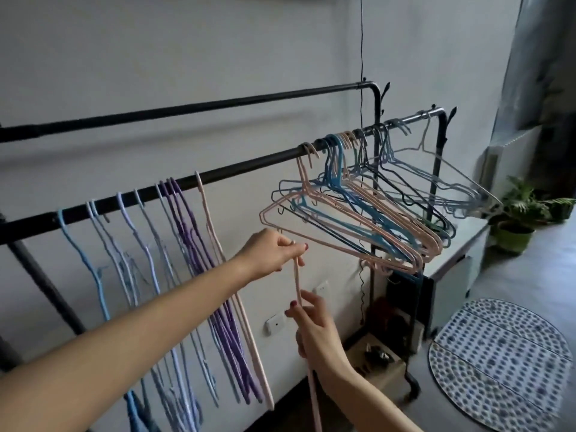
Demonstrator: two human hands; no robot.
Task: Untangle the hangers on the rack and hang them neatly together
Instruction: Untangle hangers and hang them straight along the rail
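Pink plastic hanger [297, 285], seen edge-on at centre frame, is held off the black metal rack rail [249, 165].
Left hand [274, 251] pinches its upper end with fingers closed; right hand [314, 325] grips lower down. To hang it well, I would turn the hook toward the rail beside the sorted pink hanger [215, 244], clear of the tangled cluster [374, 207] at right.

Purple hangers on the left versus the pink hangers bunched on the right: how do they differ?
The purple hangers hang edge-on to the camera, packed parallel; the pink hangers face it broadside, mixed among blue hangers. The purple set sits nearer, the pink farther along. Both hang on the front rail.
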